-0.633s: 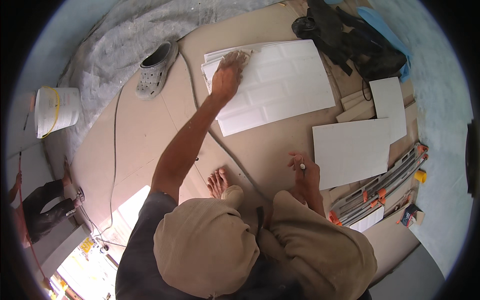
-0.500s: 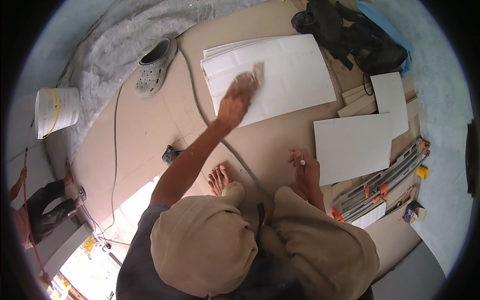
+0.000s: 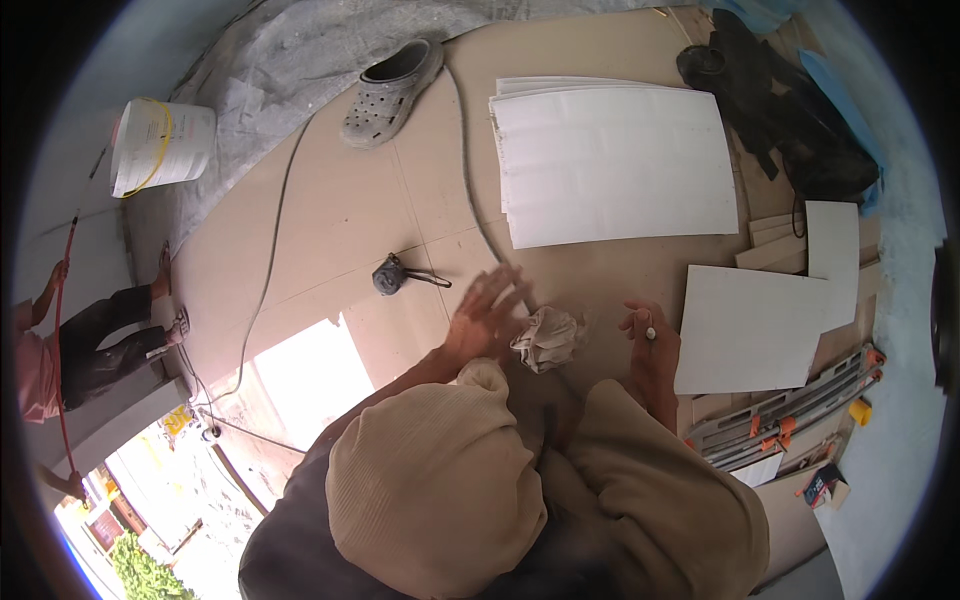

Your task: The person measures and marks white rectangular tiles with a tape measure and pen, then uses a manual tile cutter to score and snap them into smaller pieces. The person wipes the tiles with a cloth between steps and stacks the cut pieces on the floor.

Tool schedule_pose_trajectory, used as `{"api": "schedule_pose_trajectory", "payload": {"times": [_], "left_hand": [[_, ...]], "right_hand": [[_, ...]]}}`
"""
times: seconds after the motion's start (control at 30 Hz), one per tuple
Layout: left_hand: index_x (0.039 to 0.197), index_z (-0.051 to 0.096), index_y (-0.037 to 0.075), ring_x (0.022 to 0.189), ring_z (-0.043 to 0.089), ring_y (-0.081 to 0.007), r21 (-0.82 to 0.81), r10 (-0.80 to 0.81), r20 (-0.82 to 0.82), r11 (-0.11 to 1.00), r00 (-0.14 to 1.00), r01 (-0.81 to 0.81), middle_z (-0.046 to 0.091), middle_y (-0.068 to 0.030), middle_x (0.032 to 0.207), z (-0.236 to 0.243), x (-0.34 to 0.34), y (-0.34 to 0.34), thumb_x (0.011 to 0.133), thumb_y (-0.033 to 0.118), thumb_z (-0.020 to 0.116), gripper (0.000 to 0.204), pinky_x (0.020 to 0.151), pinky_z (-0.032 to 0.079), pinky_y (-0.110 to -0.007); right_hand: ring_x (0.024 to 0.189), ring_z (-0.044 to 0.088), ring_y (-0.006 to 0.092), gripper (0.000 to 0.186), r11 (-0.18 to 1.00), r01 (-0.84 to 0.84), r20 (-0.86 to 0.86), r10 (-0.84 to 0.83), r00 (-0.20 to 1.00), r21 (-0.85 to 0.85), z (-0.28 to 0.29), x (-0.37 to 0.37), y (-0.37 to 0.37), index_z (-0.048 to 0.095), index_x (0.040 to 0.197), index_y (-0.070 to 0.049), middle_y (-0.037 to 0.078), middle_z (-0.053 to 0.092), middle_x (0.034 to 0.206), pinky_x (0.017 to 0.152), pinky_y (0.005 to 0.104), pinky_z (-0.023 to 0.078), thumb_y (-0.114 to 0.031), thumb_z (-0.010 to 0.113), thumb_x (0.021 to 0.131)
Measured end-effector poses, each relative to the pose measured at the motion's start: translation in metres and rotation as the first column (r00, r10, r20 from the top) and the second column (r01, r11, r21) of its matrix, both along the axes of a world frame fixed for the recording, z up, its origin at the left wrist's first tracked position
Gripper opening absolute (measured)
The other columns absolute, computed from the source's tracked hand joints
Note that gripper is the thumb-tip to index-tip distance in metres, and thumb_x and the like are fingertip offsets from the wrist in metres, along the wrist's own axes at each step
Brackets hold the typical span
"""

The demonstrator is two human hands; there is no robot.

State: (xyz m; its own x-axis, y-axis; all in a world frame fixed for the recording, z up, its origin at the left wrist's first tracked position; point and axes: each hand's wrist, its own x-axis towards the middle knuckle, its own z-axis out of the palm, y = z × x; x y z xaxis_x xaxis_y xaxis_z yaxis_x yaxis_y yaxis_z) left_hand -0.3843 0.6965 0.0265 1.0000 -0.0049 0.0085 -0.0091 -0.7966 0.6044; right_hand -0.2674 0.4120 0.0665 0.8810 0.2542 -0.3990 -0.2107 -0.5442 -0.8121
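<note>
A crumpled off-white rag (image 3: 548, 342) is just off the fingertips of my left hand (image 3: 488, 318), low over the floor in front of my knees. The fingers of that hand are spread and slightly blurred. To the right of the rag, my right hand (image 3: 655, 350) is held with curled fingers by my right knee. A small pale round thing shows at its fingers; what it is I cannot make out. Ahead lies a stack of white panels (image 3: 615, 165), its sheets slightly fanned at the left edge.
More white boards (image 3: 750, 325) lie at right beside orange-ended clamps (image 3: 790, 415). A black bag (image 3: 815, 150) is at far right. A grey clog (image 3: 393, 95), a cable (image 3: 466, 170), a small dark tool (image 3: 390, 275) and a white bucket (image 3: 165, 148) lie leftward. Another person (image 3: 105, 335) holds a red pole.
My left hand has drawn back from the white stack toward my knees and let go of the rag. My right hand stays near my knee. The view has shifted leftward.
</note>
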Motion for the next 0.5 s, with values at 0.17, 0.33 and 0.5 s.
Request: {"api": "schedule_pose_trajectory", "payload": {"times": [0.17,0.33,0.5], "left_hand": [[0.145,0.048,0.001,0.134,0.047,-0.045,0.375,0.645,0.117,0.676,0.755,-0.635,0.053,-0.0251,0.141,-0.025,-0.004,0.095,0.091,0.031,0.081,0.071,0.113,0.038,-0.058],[0.133,0.055,-0.001,0.118,0.056,-0.0411,0.354,0.713,-0.19,0.691,0.675,-0.631,0.058,-0.0242,0.123,-0.045,-0.038,0.135,0.093,0.028,0.08,0.056,0.101,0.047,-0.053],[0.122,0.063,0.0,0.095,0.065,-0.0268,0.022,0.571,-0.395,0.789,0.72,-0.614,0.068,-0.0158,0.103,0.044,0.013,0.087,0.1,0.025,0.068,0.033,0.088,0.053,-0.041]], "right_hand": [[0.078,0.065,0.0168,0.029,0.998,-0.059,0.007,0.059,0.998,0.007,0.004,0.003,0.001,0.072,0.119,-0.006,0.007,0.072,0.087,0.075,0.0331,0.052,-0.026,0.052,0.111],[0.073,0.061,0.016,0.022,0.986,-0.143,0.102,0.134,0.986,0.088,-0.012,0.005,0.013,0.072,0.117,-0.005,0.008,0.072,0.089,0.074,0.0322,0.052,-0.018,0.056,0.108],[0.076,0.064,0.0225,0.019,0.958,-0.22,0.018,0.221,0.975,0.186,-0.006,0.013,0.039,0.072,0.116,-0.006,0.012,0.072,0.091,0.077,0.0361,0.053,-0.015,0.063,0.102]]}}
